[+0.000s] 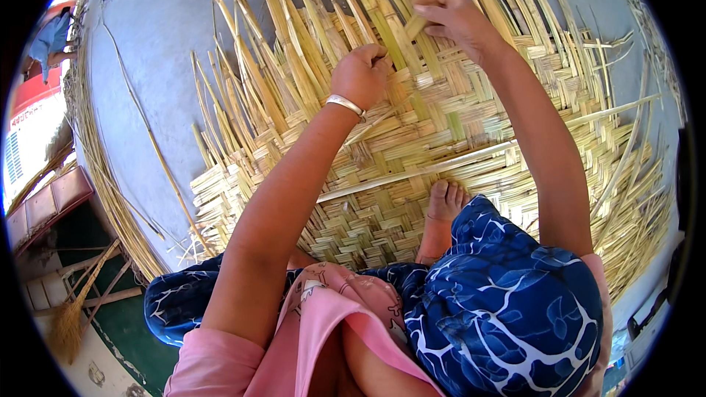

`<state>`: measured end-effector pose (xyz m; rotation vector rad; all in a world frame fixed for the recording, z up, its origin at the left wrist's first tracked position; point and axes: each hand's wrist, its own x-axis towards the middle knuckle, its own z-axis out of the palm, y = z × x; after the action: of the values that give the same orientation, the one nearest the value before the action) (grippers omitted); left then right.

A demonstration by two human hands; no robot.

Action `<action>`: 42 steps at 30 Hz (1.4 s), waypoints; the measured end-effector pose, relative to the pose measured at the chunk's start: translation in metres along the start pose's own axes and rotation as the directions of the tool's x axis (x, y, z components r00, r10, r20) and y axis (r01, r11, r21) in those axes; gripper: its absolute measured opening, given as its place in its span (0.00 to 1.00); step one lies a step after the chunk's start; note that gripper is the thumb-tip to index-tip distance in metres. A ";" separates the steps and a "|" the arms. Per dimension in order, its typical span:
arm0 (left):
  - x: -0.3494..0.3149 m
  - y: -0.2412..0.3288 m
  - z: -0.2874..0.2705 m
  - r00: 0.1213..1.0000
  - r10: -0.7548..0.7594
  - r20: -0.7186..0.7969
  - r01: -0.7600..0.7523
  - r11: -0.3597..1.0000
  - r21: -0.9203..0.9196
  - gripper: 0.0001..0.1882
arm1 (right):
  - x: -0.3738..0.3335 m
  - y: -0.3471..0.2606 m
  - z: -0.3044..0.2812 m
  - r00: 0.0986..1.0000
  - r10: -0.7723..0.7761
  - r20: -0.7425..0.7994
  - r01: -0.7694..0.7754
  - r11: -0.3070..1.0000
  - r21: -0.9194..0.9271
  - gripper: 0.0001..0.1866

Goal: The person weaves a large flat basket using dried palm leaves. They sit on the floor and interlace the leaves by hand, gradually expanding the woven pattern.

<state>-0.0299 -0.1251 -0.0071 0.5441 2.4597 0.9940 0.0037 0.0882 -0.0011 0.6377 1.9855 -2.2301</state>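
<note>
Strip (415, 27), blurred at top, is clamped in the right hand (459, 23) — the left hand's grip (360, 77), hidden, I cannot tell.

Count, frame-wide:
- 2 hands: 1 left hand (360, 77) top centre, 1 right hand (457, 23) upper right of centre.
- 1 woven mat (353, 228), middle.
- 1 flat strip (416, 26) in the right hand.
- 1 long loose strip (419, 170) across the centre.
- Upright strips (276, 114), top: many, overlapping, can't count.
- 1 bangle (346, 106), centre.
- 1 foot (443, 206) with toes showing, centre.
- 1 broom (68, 334), lower left.
- 1 other person (50, 38), upper left.
</note>
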 end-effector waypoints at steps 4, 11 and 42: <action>-0.001 0.002 0.000 0.993 -0.112 0.041 0.115 0.990 -0.076 0.10 | -0.037 0.009 -0.014 0.963 -0.001 -0.268 -0.070 0.965 -0.254 0.11; -0.014 0.013 0.025 0.935 -0.255 -0.248 0.076 0.824 -0.562 0.10 | -0.058 0.038 -0.027 0.933 -0.128 -0.336 -0.011 0.924 -0.382 0.11; 0.029 0.076 0.049 0.989 -0.047 -0.137 0.033 0.994 -0.108 0.13 | 0.025 -0.017 -0.079 0.998 -0.068 -0.001 0.026 0.399 -0.917 0.17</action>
<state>-0.0136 -0.0329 0.0094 0.4015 2.5107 1.1737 -0.0050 0.1723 0.0006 0.4271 2.7774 -0.7357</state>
